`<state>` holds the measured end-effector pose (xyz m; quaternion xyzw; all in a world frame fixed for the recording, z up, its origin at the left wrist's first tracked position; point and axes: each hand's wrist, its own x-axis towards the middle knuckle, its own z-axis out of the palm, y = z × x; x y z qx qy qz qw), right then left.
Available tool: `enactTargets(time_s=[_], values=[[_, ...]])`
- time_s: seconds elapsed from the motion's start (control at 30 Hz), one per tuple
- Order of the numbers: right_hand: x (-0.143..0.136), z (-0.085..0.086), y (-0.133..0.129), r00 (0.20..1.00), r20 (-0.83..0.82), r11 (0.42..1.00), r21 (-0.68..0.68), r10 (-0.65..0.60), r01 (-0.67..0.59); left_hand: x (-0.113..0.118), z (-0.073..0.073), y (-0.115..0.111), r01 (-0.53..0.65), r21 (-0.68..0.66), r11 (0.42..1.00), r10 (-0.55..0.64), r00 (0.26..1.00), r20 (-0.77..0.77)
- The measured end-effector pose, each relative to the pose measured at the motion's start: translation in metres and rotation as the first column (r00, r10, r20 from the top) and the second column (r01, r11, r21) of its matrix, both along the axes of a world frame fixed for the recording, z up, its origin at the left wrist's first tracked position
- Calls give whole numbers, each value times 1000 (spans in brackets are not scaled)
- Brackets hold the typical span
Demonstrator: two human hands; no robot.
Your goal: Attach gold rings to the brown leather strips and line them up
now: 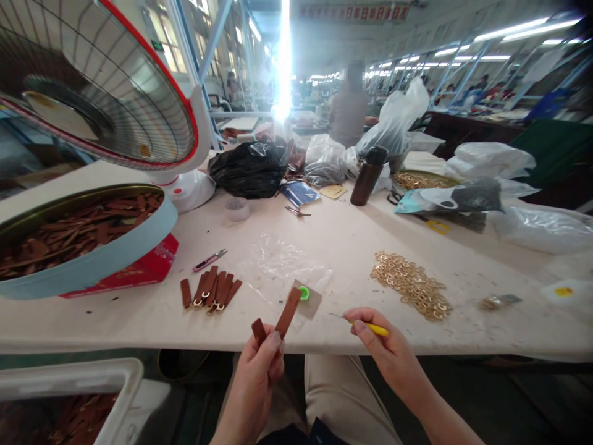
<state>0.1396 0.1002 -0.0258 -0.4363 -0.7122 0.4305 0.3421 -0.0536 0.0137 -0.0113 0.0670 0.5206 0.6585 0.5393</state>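
Observation:
Between the thumb and fingers of my left hand (259,377) is a brown leather strap (290,311), its long end pointing up and a shorter end (258,332) sticking out beside it. My right hand (386,346) pinches a yellow-handled awl (376,329), whose thin metal tip points left toward the strap without touching it. Behind the strap lie a small green round thing (304,293) and a grey square (311,304) on clear plastic film (282,259). To the left, several brown straps with gold rings (210,289) sit in a bunch. A pile of gold-coloured rings (410,284) lies right of centre.
A large round tray (92,262) of brown leather pieces stands at left on a red box (139,266), below a fan (185,123). Thread snips (209,260) lie near the straps. Farther back are a black bag (250,168), a dark bottle (369,176) and plastic bags (398,117).

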Motion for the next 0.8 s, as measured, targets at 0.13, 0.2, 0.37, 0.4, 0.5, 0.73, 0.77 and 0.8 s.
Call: enactTargets(time_s=[0.13,0.2,0.37,0.4,0.5,0.73,0.77,0.8], values=[[3,-6,12,991,130,959,278,18,-54,0,-2,0,6,6,1000,-6,1000,-11],[2,-10,18,965,260,918,378,19,-120,0,-2,0,17,19,1000,-16,999,-37],[-4,-22,33,850,524,813,472,54,-342,-1,-3,-1,26,28,999,-24,997,-71],[-6,-25,36,829,555,792,476,66,-382,-1,-3,-1,14,26,1000,-12,997,-72],[-9,-32,44,773,628,741,476,89,-473,-1,-5,-3,-33,7,999,34,996,-80],[-16,-40,54,713,697,677,486,81,-552,-5,-16,-1,-14,17,1000,15,997,-81],[-16,-41,53,715,694,669,490,88,-558,-6,-17,-1,-13,18,1000,15,997,-80],[-15,-43,52,717,690,658,495,101,-568,-7,-18,-1,-17,21,1000,19,997,-81]])
